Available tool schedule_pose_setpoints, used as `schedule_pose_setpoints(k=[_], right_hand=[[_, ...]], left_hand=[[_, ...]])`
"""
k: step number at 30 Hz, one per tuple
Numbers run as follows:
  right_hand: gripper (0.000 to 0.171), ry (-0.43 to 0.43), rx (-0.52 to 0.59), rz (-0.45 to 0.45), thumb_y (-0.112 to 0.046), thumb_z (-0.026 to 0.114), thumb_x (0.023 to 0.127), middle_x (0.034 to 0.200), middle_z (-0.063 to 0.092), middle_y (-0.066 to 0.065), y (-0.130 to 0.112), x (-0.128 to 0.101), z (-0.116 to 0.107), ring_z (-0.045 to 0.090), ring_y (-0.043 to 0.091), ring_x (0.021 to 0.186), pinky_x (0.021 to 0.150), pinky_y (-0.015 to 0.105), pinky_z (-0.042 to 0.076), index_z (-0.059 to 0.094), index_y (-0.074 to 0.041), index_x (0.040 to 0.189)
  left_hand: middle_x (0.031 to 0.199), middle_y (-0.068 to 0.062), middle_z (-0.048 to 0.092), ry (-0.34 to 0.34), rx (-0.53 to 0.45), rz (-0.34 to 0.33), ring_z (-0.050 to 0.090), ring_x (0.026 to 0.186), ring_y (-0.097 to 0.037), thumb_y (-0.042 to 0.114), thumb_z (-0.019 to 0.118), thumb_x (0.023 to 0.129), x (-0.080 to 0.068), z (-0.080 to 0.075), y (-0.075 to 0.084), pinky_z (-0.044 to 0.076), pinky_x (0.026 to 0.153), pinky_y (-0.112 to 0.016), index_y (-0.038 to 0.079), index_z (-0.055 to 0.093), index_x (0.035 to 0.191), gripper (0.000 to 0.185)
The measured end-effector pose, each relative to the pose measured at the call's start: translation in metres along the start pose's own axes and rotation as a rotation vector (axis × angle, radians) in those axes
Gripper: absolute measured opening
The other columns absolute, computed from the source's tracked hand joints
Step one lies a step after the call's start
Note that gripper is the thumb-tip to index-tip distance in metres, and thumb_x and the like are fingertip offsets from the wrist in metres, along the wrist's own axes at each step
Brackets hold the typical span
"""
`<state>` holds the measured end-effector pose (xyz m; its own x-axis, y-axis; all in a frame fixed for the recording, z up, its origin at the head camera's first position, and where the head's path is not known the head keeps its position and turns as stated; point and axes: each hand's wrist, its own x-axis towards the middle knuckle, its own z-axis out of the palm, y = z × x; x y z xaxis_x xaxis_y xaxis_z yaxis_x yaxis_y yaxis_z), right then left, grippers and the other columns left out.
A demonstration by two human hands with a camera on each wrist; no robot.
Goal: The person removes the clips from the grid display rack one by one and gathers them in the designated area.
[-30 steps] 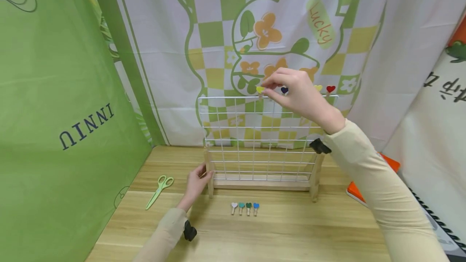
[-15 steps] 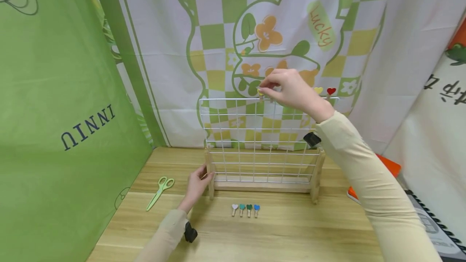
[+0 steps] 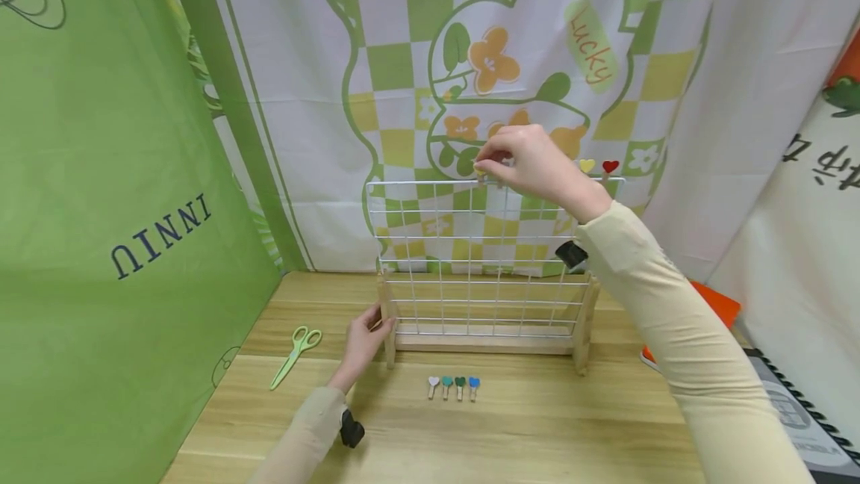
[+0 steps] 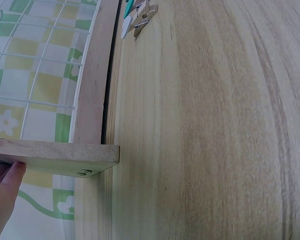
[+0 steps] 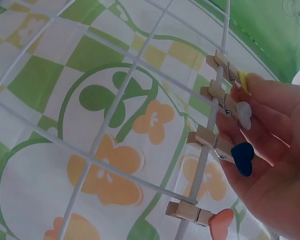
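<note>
My right hand (image 3: 531, 166) is at the top bar of a white wire grid rack (image 3: 423, 183). Between thumb and finger it pinches a clothespin with a yellow heart (image 5: 243, 81), whose wooden jaws straddle the bar in the right wrist view. Clipped beside it along the same bar are clothespins with a white heart (image 5: 244, 116), a dark blue heart (image 5: 243, 159) and an orange-red heart (image 5: 221, 224). My left hand (image 3: 364, 338) holds the rack's left wooden leg (image 4: 55, 156), with the thumb against its outer face.
Several heart clothespins (image 3: 460, 388) lie in a row on the table before the rack. Green scissors (image 3: 295, 355) rest at the left. A pale yellow heart clip (image 3: 587, 166) and a red one (image 3: 610, 166) stand farther right on the bar. An orange object (image 3: 717, 306) lies at the right.
My right hand has shifted slightly left and turned over the bar, now hiding the dark blue heart in the head view. My left hand stays on the leg.
</note>
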<state>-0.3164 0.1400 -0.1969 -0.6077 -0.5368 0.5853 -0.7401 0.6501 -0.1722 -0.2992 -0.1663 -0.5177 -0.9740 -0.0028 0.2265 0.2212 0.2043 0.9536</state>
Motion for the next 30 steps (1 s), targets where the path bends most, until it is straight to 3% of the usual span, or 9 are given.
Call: schedule_pose_setpoints(k=[5,13,17,25,30], right_hand=[[0.008,0.016,0.005,-0.030,-0.011,0.073,0.090,0.086,0.073,0.009,-0.001,0.000,0.000,0.069,0.019,0.077,0.070,0.030,0.061,0.075,-0.003,0.090],[0.006,0.102,-0.007,-0.109,-0.006,0.075,0.087,0.076,0.071,0.008,-0.001,0.001,0.002,0.062,0.014,0.064,0.055,0.014,0.047,0.076,-0.002,0.082],[0.006,0.150,0.027,-0.119,-0.005,0.074,0.087,0.076,0.071,0.009,0.000,0.001,0.002,0.063,0.016,0.065,0.058,0.009,0.044,0.076,-0.002,0.081],[0.004,0.188,0.045,-0.109,-0.008,0.074,0.089,0.081,0.073,0.006,-0.008,-0.008,-0.004,0.067,0.018,0.075,0.071,0.021,0.054,0.076,-0.006,0.087],[0.002,0.186,0.069,-0.149,-0.006,0.076,0.086,0.083,0.074,0.006,-0.013,-0.024,0.001,0.067,0.016,0.076,0.066,0.021,0.052,0.075,-0.005,0.088]], left_hand=[[0.132,-0.034,0.058,0.002,-0.005,0.004,0.055,0.128,-0.046,-0.001,0.063,0.093,-0.001,0.000,0.004,0.051,0.106,-0.046,-0.014,0.052,0.134,0.044],[0.132,-0.035,0.057,0.008,0.010,0.003,0.054,0.128,-0.047,-0.003,0.062,0.094,0.003,0.001,-0.004,0.051,0.106,-0.046,-0.015,0.052,0.133,0.043],[0.132,-0.035,0.057,0.011,0.000,0.004,0.054,0.128,-0.046,-0.002,0.063,0.093,0.002,0.001,-0.003,0.050,0.107,-0.048,-0.015,0.052,0.133,0.043],[0.130,-0.035,0.059,0.015,0.003,0.012,0.056,0.127,-0.047,-0.002,0.064,0.093,0.000,0.001,0.002,0.053,0.105,-0.045,-0.014,0.054,0.132,0.042],[0.130,-0.036,0.058,0.012,0.006,0.016,0.055,0.127,-0.048,-0.003,0.063,0.093,0.001,0.001,0.001,0.053,0.104,-0.045,-0.016,0.053,0.132,0.043]])
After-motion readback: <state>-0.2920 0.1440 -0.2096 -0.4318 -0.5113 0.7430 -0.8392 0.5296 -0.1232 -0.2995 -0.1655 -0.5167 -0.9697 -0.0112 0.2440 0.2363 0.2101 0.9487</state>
